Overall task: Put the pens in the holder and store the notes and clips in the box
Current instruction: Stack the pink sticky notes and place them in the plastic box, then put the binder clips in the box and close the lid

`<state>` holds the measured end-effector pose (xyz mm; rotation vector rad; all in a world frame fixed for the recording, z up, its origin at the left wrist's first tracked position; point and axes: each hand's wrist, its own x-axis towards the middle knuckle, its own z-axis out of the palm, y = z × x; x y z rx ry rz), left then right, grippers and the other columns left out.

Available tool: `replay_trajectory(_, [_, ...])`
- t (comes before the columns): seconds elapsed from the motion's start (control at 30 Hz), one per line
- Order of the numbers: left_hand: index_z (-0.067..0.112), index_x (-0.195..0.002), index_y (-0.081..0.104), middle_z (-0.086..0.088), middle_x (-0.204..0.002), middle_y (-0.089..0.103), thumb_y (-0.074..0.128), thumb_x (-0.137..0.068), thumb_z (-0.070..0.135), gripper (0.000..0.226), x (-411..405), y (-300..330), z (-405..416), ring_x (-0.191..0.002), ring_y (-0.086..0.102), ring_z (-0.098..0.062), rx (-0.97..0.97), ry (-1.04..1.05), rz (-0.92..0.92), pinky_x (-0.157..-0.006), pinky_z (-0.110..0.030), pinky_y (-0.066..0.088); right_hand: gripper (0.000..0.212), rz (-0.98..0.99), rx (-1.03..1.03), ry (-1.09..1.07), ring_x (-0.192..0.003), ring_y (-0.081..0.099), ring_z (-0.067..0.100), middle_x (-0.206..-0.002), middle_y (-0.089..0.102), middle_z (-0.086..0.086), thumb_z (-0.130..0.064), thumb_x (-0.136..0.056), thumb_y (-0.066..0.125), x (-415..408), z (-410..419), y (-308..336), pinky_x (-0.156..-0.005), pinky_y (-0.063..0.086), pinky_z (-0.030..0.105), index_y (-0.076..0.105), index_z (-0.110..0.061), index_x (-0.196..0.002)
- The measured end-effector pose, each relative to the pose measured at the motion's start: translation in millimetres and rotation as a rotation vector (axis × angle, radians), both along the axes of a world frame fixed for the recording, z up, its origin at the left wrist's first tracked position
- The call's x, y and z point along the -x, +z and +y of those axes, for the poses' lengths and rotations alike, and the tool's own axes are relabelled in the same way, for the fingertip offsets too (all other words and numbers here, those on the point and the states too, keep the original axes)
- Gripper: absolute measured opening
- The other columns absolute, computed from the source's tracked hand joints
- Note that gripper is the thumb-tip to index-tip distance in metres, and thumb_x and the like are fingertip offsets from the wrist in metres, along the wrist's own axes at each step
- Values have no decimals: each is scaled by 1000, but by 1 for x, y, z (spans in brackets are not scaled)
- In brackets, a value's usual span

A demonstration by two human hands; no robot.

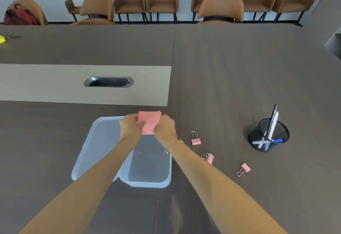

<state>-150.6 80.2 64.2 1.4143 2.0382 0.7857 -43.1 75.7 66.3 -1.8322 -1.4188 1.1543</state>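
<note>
I pinch the pink notes (pixel 149 123) between my left hand (pixel 130 125) and right hand (pixel 164 127), above the far edge of the open box (pixel 147 183). Risk: loose sheets may fan apart and drop beside the box, near the clips (pixel 196 140)

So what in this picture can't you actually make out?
All in the head view:
- Far end of the clear box: covered by both forearms and the pink notes.
- How many notes the left hand and right hand hold: too small to count.
- How many pens stand in the mesh holder: they overlap.
- Yellow object: cut off by the left edge.
</note>
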Motion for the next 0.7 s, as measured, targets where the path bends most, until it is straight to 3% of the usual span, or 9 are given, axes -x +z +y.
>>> replay_trajectory(0.1, [4,-61,50,-2,-53,40,50,-80,-2,20,4,-29,0,-53,36,-23,110,-44,93,-44,-22,23,25,-104,148,149,-102,54,31,-112,55,21,5,-88,44,18,1,-22,-77,46,34,48,4,-112])
replay_trajectory(0.17, [7,-66,56,3,-54,41,51,-82,-1,18,5,-47,-1,-52,40,-19,155,-67,103,-44,-21,28,34,-142,205,209,-102,53,28,-124,55,18,3,-92,42,21,1,-39,-71,48,20,45,11,-125])
replay_trajectory(0.23, [4,-78,63,6,-57,44,54,-83,2,11,6,-62,-3,-61,45,-21,175,-96,101,-53,-24,36,29,-123,243,215,-93,47,22,-106,53,9,3,-92,41,19,1,-53,-54,40,10,52,7,-118])
replay_trajectory(0.33, [15,-76,61,8,-61,52,56,-84,10,11,8,-74,-4,-65,52,-21,187,-114,55,-54,-25,40,20,-146,288,177,-88,39,22,-98,51,20,7,-87,39,17,4,-64,-44,23,17,57,-1,-90])
replay_trajectory(0.4, [15,-74,57,7,-63,53,56,-84,14,11,7,-75,-2,-65,54,-20,186,-94,39,-52,-25,39,28,-89,301,155,-88,40,22,-114,56,23,6,-87,39,17,7,-64,-45,23,18,56,6,-110])
replay_trajectory(0.47, [13,-65,46,4,-61,45,56,-84,11,21,4,-70,1,-59,47,-17,168,-76,66,-50,-27,35,35,-47,307,154,-88,40,22,-108,49,14,3,-89,41,14,8,-55,-46,24,18,47,8,-123])
replay_trajectory(0.57, [17,-57,32,3,-59,35,53,-84,1,38,0,-50,5,-54,34,-18,93,-81,87,-48,-24,28,28,-15,258,138,-87,43,25,-94,43,9,4,-88,40,-2,8,-34,-50,33,21,47,4,-115])
replay_trajectory(0.63, [17,-74,56,0,-77,53,52,-86,0,21,-2,-30,8,-71,50,-21,-9,-88,-8,-67,-24,42,27,17,116,86,-90,50,30,-94,54,14,7,-86,37,-19,6,-16,-67,45,27,52,9,-108])
replay_trajectory(0.7, [11,-107,67,-1,-100,61,54,-89,7,22,-9,-8,10,-87,59,-18,-100,-118,-24,-80,-20,43,32,47,-73,18,-94,54,23,-102,60,12,7,-86,36,-44,5,1,-75,45,18,60,8,-108])
